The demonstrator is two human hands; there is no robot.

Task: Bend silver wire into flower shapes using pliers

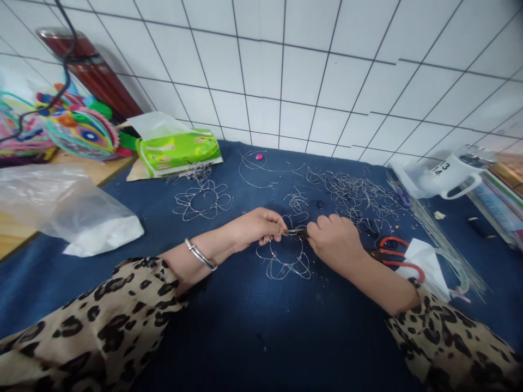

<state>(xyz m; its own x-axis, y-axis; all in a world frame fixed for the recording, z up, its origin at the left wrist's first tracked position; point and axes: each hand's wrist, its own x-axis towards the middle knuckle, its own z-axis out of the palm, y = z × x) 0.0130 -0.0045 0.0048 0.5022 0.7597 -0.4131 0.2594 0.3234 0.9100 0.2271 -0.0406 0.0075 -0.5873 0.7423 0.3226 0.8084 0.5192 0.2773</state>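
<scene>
My left hand [267,226] is closed, pinching the upper edge of a flower-shaped wire frame [288,267] with looped petals and small pinkish marks on its ring. Wrapped in my right hand [337,239] is a pair of pliers [297,232], with metal jaws pointing left. The jaw tips meet the wire right beside my left fingertips; the handles are mostly hidden in my fist. The lower petals hang between both hands, just above or on the dark blue cloth [229,337]. Another wire flower [203,201] lies flat on the cloth to the left, behind my left wrist.
Loose wire pieces [355,190] are heaped at the back right. Red-handled scissors [394,253], a bundle of straight wires [457,253] and a white mug [453,177] stand or lie right. A green tissue pack [180,152] and a plastic bag [73,201] lie left. A tiled wall rises behind.
</scene>
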